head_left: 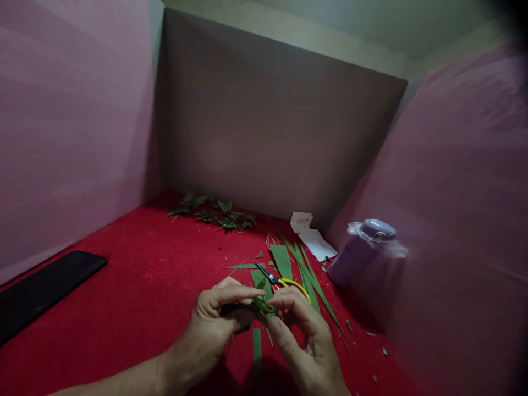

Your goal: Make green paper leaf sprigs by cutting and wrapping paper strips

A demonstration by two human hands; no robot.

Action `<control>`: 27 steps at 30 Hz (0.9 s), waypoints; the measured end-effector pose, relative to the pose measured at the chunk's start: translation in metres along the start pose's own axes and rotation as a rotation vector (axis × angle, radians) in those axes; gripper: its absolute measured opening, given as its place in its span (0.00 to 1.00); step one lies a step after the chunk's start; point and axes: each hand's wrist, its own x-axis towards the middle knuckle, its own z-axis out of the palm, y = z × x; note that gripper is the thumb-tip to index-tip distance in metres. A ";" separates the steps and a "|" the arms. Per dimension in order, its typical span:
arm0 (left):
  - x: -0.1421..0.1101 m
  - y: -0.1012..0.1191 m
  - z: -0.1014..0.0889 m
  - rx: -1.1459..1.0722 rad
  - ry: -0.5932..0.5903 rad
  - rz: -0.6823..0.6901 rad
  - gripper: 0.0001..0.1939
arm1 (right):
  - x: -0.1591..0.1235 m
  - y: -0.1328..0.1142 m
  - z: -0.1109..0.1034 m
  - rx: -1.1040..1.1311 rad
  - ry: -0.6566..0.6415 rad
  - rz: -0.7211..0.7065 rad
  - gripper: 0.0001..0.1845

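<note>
Between my hands is a small folded green leaf piece [263, 306], held over the red cloth. My left hand [216, 313] is closed on it, thumb and fingers pinching from the left. On its right side, my right hand [303, 327] has thumb and forefinger curled close around the leaf's edge; its fingertips appear to touch it. Just beyond the hands lie scissors [289, 281] with black blades and yellow handles, on cut green leaf strips [281, 260]. Another narrow strip [257, 349] lies or hangs below the hands. Part of the leaf piece is hidden by my fingers.
Leafy sprigs [225, 214] lie at the back. White papers [317, 245] and a purple bottle [358, 253] with clear plastic around its lid are at right. A black phone-like slab [49, 291] lies at left. Pink side walls and a grey back panel enclose the red surface [144, 264].
</note>
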 end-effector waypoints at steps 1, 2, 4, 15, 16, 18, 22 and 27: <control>-0.001 -0.001 0.000 0.005 -0.002 0.010 0.09 | 0.000 0.000 0.001 0.028 0.002 0.014 0.05; -0.001 -0.001 0.000 0.006 -0.004 0.020 0.09 | 0.000 -0.001 0.001 0.055 0.008 0.025 0.05; -0.002 -0.003 0.000 0.006 -0.009 0.033 0.10 | -0.001 -0.001 0.002 0.092 0.019 0.038 0.05; -0.007 -0.002 0.003 0.103 -0.019 0.039 0.11 | -0.001 0.002 0.004 0.151 0.069 0.084 0.05; -0.007 -0.002 0.003 0.113 -0.021 0.058 0.11 | -0.001 0.003 0.005 0.159 0.069 0.088 0.05; -0.008 -0.004 0.003 0.131 -0.021 0.103 0.11 | -0.002 0.004 0.005 0.164 0.066 0.086 0.06; -0.009 -0.006 0.002 0.191 -0.041 0.188 0.13 | -0.002 0.006 0.005 0.098 0.083 0.030 0.06; -0.010 -0.005 0.001 0.282 -0.089 0.268 0.14 | -0.002 0.005 0.005 0.015 0.096 -0.041 0.06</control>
